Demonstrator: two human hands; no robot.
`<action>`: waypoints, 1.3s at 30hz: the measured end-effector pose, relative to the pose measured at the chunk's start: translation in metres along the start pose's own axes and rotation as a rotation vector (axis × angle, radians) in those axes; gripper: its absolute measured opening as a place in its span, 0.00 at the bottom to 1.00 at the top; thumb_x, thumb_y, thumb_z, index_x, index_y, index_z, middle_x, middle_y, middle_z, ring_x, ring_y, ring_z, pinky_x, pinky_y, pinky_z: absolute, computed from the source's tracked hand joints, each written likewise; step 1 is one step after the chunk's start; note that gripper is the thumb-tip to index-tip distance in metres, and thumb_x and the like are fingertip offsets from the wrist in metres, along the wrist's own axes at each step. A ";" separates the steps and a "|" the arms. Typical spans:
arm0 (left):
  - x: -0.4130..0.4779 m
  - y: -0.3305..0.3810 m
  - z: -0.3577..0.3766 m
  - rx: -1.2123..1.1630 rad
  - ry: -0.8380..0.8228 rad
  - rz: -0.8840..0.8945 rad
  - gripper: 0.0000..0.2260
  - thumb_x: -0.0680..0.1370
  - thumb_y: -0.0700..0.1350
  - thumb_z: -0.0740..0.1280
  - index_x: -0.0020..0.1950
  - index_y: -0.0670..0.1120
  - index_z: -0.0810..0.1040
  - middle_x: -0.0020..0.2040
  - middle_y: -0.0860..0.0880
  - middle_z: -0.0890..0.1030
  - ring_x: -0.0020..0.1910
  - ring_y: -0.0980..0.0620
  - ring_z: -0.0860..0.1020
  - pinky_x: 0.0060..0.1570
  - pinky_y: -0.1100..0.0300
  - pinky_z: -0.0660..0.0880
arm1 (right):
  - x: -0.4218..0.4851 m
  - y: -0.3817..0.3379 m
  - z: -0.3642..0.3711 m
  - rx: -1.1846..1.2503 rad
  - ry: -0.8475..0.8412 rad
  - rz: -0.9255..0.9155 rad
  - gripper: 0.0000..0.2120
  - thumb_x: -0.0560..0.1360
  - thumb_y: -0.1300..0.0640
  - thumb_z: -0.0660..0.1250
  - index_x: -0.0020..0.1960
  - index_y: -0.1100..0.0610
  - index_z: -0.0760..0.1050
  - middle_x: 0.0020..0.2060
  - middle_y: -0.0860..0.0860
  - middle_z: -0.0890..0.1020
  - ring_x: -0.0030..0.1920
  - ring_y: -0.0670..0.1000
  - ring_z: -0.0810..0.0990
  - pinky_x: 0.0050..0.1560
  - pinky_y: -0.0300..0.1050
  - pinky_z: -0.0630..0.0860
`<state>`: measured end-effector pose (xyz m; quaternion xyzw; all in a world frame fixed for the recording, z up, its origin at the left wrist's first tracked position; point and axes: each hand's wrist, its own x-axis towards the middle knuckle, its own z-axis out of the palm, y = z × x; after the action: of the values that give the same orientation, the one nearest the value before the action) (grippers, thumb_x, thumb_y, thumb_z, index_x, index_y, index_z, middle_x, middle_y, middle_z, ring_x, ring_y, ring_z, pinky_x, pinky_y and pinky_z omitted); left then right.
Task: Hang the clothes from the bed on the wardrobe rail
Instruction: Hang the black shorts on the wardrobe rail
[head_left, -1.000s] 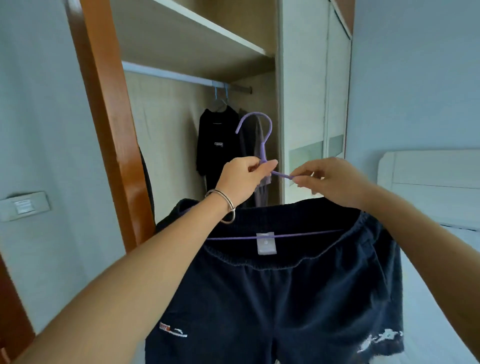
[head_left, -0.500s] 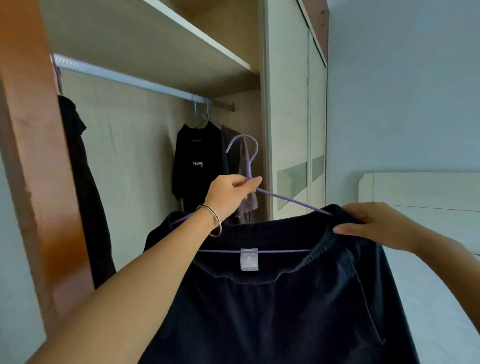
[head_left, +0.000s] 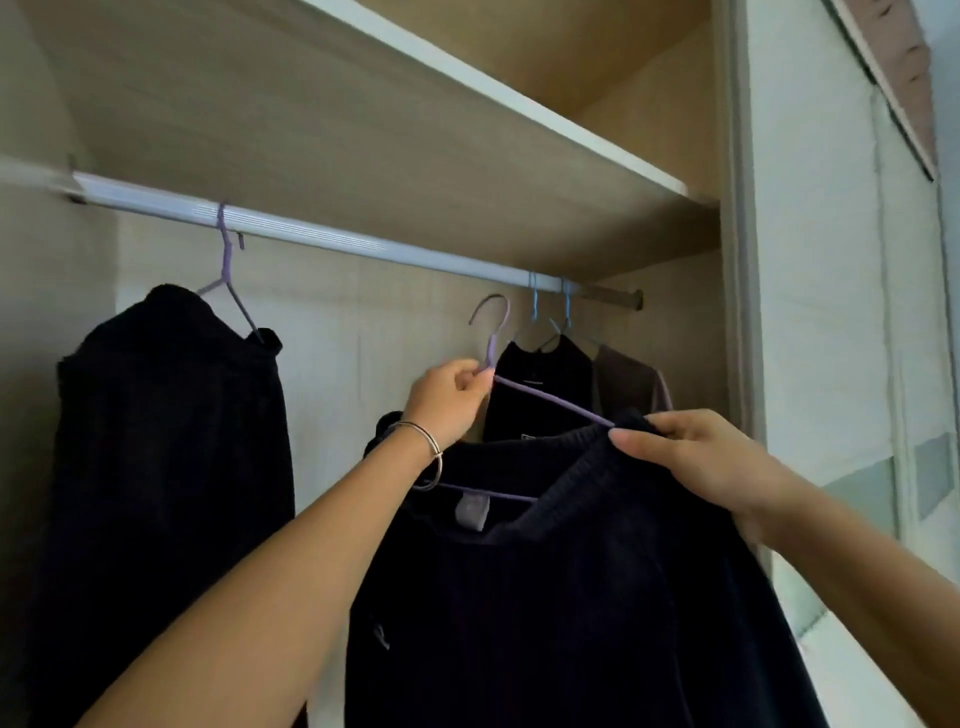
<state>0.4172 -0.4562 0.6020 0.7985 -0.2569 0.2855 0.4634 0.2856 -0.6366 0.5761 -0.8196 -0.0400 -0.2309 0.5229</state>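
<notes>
Dark navy shorts (head_left: 571, 597) hang on a purple hanger (head_left: 550, 400) that I hold up inside the wardrobe. My left hand (head_left: 449, 402), with a bangle on the wrist, grips the hanger at the base of its hook. My right hand (head_left: 696, 457) pinches the waistband at the hanger's right shoulder. The hook's tip sits just below the silver rail (head_left: 332, 241), not touching it.
A dark garment (head_left: 166, 457) hangs on a purple hanger at the rail's left. A black top (head_left: 540, 395) and a brownish garment (head_left: 631, 387) hang on blue hangers at the right end. A shelf (head_left: 467, 119) lies above the rail; a sliding door (head_left: 831, 364) stands at right.
I have come closer to the wardrobe and raised the hanger with the shorts towards the rail. My right hand moved from the hanger's neck to the waistband at the right shoulder.
</notes>
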 end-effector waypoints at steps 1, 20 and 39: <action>0.008 -0.001 -0.013 0.053 0.032 -0.001 0.14 0.78 0.48 0.61 0.60 0.43 0.77 0.54 0.45 0.79 0.56 0.49 0.76 0.54 0.62 0.69 | 0.018 -0.006 0.007 0.050 -0.007 -0.011 0.09 0.75 0.57 0.66 0.41 0.62 0.82 0.35 0.57 0.85 0.31 0.52 0.83 0.32 0.41 0.81; 0.019 0.000 -0.193 1.042 0.163 -0.519 0.15 0.78 0.45 0.58 0.59 0.37 0.73 0.60 0.38 0.76 0.57 0.40 0.75 0.51 0.56 0.70 | 0.172 -0.093 0.172 0.064 -0.028 -0.267 0.11 0.73 0.55 0.65 0.35 0.61 0.73 0.36 0.57 0.76 0.40 0.59 0.77 0.39 0.48 0.72; 0.027 -0.014 -0.181 0.229 0.388 -0.617 0.04 0.70 0.29 0.61 0.40 0.35 0.72 0.35 0.41 0.71 0.36 0.44 0.73 0.27 0.61 0.70 | 0.147 -0.098 0.206 0.270 -0.367 -0.278 0.07 0.71 0.66 0.59 0.36 0.60 0.72 0.34 0.55 0.73 0.36 0.54 0.72 0.36 0.42 0.67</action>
<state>0.4061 -0.2933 0.6864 0.8161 0.1213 0.3052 0.4756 0.4553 -0.4382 0.6489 -0.7572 -0.2768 -0.1408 0.5746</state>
